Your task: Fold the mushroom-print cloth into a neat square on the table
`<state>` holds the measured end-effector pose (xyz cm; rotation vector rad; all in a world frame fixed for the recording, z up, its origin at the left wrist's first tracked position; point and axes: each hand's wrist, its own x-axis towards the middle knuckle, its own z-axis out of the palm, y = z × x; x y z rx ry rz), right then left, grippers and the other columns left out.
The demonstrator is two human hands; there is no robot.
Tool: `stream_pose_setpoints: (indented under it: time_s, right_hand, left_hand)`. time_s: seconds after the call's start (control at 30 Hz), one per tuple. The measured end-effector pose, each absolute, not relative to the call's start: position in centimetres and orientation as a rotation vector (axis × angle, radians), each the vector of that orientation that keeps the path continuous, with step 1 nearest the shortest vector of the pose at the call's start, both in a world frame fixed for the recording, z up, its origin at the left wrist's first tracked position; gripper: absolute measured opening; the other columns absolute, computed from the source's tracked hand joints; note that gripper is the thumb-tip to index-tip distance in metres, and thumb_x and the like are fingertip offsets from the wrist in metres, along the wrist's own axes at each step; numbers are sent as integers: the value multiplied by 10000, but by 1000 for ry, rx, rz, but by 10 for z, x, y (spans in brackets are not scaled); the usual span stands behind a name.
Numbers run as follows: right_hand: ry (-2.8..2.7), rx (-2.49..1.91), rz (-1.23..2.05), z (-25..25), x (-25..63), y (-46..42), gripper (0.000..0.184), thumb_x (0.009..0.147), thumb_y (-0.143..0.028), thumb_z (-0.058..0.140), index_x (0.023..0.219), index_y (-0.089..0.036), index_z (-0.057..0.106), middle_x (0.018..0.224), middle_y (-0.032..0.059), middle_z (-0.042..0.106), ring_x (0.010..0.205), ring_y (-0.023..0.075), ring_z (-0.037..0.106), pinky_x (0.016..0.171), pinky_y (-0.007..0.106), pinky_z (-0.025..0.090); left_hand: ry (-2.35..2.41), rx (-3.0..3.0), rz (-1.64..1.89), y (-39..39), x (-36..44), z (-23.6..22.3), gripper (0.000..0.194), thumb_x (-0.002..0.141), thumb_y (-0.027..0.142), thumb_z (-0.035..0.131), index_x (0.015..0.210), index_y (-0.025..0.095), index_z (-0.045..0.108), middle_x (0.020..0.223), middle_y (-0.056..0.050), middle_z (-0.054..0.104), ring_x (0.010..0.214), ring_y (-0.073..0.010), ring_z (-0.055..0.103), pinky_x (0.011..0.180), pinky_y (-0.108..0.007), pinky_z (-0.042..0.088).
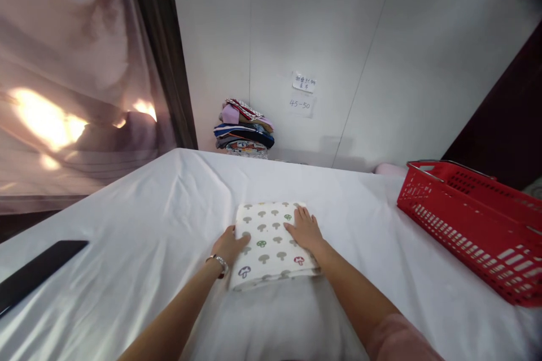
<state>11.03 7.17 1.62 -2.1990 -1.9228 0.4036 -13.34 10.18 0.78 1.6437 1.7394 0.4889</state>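
A folded white cloth printed with grey, green, red and dark mushrooms lies flat in front of me as a thick, roughly square bundle. My left hand, with a bracelet on its wrist, grips the cloth's left edge. Its thumb presses on top, while the fingers are along the side and partly hidden. On the upper right part of the bundle, my right hand rests flat with its fingers spread.
A white sheet with creases covers the work surface. To the right stands a red plastic basket. A dark flat object lies at the left. Stacked folded clothes sit at the far edge by the wall, below paper notes.
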Motion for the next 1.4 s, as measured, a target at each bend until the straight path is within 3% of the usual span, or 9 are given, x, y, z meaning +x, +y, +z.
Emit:
stream_pose_setpoints:
  time_s: [0.1, 0.23, 0.4, 0.6, 0.8, 1.03, 1.23, 1.4]
  right_hand:
    - [-1908, -2169, 460, 10, 121, 75, 688, 865, -531, 353, 1409, -123, 249, 1506, 101, 113, 1380, 239, 34, 1086, 449, 59]
    - [-1685, -2083, 540, 9, 134, 73, 587, 863, -414, 413, 1372, -132, 331, 1487, 103, 203, 1374, 230, 98, 1089, 374, 145]
    - [-1445, -2113, 598, 9, 154, 62, 512, 836, -331, 459, 1302, -122, 418, 1310, 156, 472, 1199, 268, 440, 993, 368, 326]
    - [-1276, -2105, 716, 7, 155, 57, 482, 721, -363, 620, 1135, -133, 530, 977, 113, 637, 939, 256, 583, 823, 353, 435]
    - [-1159, -1937, 930, 3, 142, 51, 466, 643, -429, 695, 1006, -166, 570, 870, 66, 648, 801, 214, 602, 649, 281, 464]
    - [-902, -1731, 1202, 9, 138, 46, 599, 651, -372, 712, 1154, -136, 488, 966, 119, 651, 755, 211, 623, 570, 286, 489]
    - [-769, -1587, 1425, 10, 126, 43, 334, 694, -318, 682, 929, -101, 585, 848, 112, 668, 659, 172, 618, 574, 297, 511]
    - [-706, -1549, 1382, 7, 122, 47, 317, 624, -240, 731, 877, -137, 569, 794, 69, 666, 642, 161, 607, 545, 273, 492]
  left_hand:
    - [1747, 1659, 484, 104, -133, 7, 532, 687, 454, 605, 1123, 159, 527, 1041, -119, 659, 939, -282, 622, 722, -323, 452]
    - [1726, 1621, 451, 105, -133, 12, 514, 692, 449, 608, 1101, 146, 539, 1056, -130, 652, 973, -294, 609, 739, -331, 450]
    - [1703, 1584, 482, 99, -129, 19, 509, 706, 535, 585, 1013, 129, 566, 1023, -148, 655, 908, -294, 626, 722, -349, 467]
    - [1516, 1458, 719, 109, -136, 24, 344, 742, 373, 604, 1001, 154, 551, 897, -73, 691, 756, -206, 659, 613, -268, 497]
    - [1647, 1604, 542, 141, -162, 15, 318, 700, 367, 623, 933, 155, 579, 890, -72, 687, 793, -224, 654, 619, -268, 492]
    - [1552, 1662, 554, 152, -165, 24, 382, 705, 402, 604, 1004, 167, 562, 913, -60, 689, 809, -221, 657, 635, -264, 505]
    - [1583, 1680, 448, 169, -164, 36, 386, 673, 380, 609, 996, 171, 578, 890, -48, 696, 806, -228, 657, 631, -264, 510]
    - [1653, 1754, 400, 173, -162, 34, 379, 662, 372, 610, 968, 149, 591, 928, -78, 690, 841, -236, 649, 666, -267, 504]
